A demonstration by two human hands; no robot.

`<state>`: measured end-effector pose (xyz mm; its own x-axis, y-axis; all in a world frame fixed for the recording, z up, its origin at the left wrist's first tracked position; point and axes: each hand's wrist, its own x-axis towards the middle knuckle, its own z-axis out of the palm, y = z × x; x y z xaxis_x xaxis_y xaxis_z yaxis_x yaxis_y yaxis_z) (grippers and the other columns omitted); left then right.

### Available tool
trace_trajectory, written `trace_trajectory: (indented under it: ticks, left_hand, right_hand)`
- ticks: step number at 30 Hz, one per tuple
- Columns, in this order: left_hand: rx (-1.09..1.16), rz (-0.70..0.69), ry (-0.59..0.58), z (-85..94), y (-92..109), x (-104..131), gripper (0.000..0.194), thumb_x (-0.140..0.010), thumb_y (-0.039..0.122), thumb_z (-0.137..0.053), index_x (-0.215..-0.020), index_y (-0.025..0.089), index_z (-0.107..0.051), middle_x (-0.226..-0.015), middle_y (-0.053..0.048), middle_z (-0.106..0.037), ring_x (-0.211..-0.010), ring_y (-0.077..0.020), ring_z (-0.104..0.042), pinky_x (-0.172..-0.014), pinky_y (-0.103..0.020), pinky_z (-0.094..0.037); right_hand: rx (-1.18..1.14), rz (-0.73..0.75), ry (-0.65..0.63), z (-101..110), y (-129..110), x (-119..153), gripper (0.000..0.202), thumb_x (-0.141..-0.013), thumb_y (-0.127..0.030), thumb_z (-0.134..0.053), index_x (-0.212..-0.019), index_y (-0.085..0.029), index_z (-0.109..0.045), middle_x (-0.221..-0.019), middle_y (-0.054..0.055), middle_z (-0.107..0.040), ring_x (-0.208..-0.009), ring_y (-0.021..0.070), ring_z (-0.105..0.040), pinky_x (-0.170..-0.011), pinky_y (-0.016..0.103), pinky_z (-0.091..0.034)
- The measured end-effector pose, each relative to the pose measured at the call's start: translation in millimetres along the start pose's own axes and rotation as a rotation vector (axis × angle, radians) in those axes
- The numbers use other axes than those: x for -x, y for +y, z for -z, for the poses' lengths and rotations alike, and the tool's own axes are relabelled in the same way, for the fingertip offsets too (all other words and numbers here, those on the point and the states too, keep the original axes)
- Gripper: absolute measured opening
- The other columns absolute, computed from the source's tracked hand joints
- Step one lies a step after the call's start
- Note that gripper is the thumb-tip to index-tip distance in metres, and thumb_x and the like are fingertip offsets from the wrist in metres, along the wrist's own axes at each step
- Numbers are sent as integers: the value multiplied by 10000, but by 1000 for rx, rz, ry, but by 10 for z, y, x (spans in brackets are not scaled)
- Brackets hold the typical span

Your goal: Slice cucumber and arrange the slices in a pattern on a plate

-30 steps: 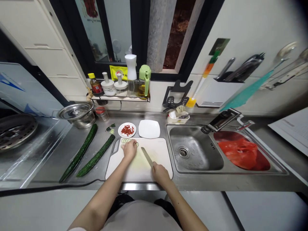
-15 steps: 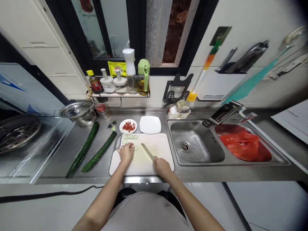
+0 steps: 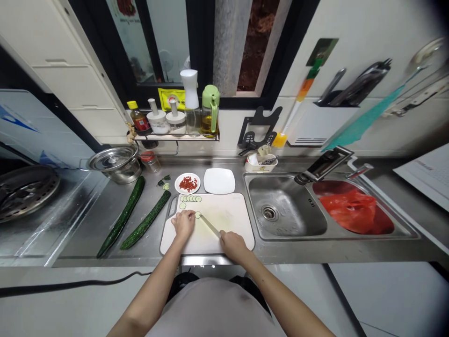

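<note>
My right hand (image 3: 233, 245) is wrapped round the handle of a knife (image 3: 210, 226), whose tip lies at a thin cucumber slice (image 3: 198, 215) on the white cutting board (image 3: 228, 210). On the board's left part, my left hand (image 3: 184, 223) has its thumb and forefinger together at the left edge of that slice; whether they pinch it is too small to tell. Farther back on the board lies a row of several cucumber slices (image 3: 191, 199), with a single slice (image 3: 183, 206) in front of its left end.
Left of the board lie two whole cucumbers (image 3: 146, 222) and a lidded steel pot (image 3: 121, 164). Behind it are a plate of red pieces (image 3: 188, 183) and a white plate (image 3: 219, 181). A double sink (image 3: 287, 210) with a red bag (image 3: 351, 210) adjoins at right.
The knife has moved left and its tip has come down to the slice beside my left hand. My right hand has shifted slightly left with it. My left hand has hardly moved.
</note>
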<state>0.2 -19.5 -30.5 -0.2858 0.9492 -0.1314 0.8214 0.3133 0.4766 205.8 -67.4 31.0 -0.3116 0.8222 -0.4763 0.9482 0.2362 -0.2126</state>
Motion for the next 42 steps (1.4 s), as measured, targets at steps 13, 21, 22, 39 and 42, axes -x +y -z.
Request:
trace_trajectory:
  ticks: [13, 21, 22, 39, 42]
  left_hand:
    - [-7, 1, 1, -2, 14, -6, 237, -847, 287, -515, -966, 290, -720, -1064, -66, -683, -1051, -280, -513, -852, -411, -297]
    - [-9, 6, -12, 7, 18, -28, 221, -850, 300, -529, -958, 305, -722, -1049, -56, -691, -1032, -277, -516, -853, -420, -299]
    - [-9, 6, -11, 6, 15, -32, 219, -849, 301, -531, -956, 305, -723, -1045, -55, -692, -1029, -277, -517, -852, -419, -300]
    - [14, 9, -14, -13, -6, -52, 210, -836, 294, -542, -929, 307, -730, -1044, -40, -696, -1049, -278, -515, -865, -428, -294]
    - [18, 9, -14, -4, 1, -52, 213, -836, 291, -541, -930, 306, -732, -1053, -39, -699, -1050, -279, -516, -873, -434, -287]
  right_hand:
    - [33, 15, -18, 98, -13, -28, 303, -907, -153, -374, -1124, -140, -585, -990, 165, -685, -952, 257, -650, -734, 313, -435]
    - [76, 30, -38, 185, 30, -70, 326, -883, -100, -371, -1110, -155, -598, -988, 155, -689, -961, 244, -650, -745, 309, -437]
    - [79, 32, -39, 192, 39, -81, 326, -884, -101, -371, -1111, -157, -599, -989, 153, -689, -964, 244, -651, -748, 310, -438]
    - [112, 61, -81, 198, -15, -172, 346, -841, -38, -389, -1113, -128, -582, -1002, 163, -684, -969, 246, -657, -753, 323, -479]
    - [111, 67, -90, 230, -11, -201, 340, -857, -60, -383, -1119, -133, -587, -1007, 166, -683, -971, 248, -658, -757, 328, -485]
